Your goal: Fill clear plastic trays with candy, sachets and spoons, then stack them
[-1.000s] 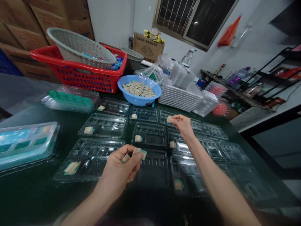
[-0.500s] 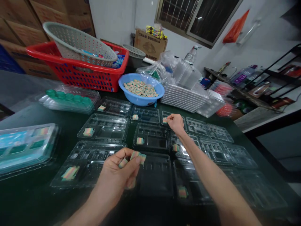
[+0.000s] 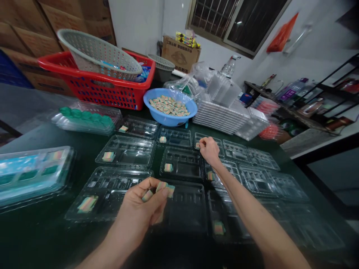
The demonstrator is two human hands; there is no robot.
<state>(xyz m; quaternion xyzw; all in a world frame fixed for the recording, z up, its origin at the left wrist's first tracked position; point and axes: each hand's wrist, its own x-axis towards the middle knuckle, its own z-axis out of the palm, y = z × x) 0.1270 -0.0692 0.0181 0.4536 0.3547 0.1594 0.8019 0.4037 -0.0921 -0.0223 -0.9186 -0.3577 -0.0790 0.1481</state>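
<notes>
Several striped pieces (image 3: 162,186) held in left hand (image 3: 140,205), outermost pointing right; right hand (image 3: 209,150) pinching far piece (image 3: 197,145), long axis unclear.

Dim, cool, fairly soft light lies over the scene, and the dark green tabletop (image 3: 28,239) sinks to near-black at the bottom centre of the frame. White glints streak the clear rectangular plastic trays (image 3: 131,151) across the middle. A small bright reflection shows in the dark barred window (image 3: 246,26) near the top. Wide-angle distortion slants the black metal shelf rack (image 3: 332,90) at right; the lower right looks hazy and smeared.
</notes>
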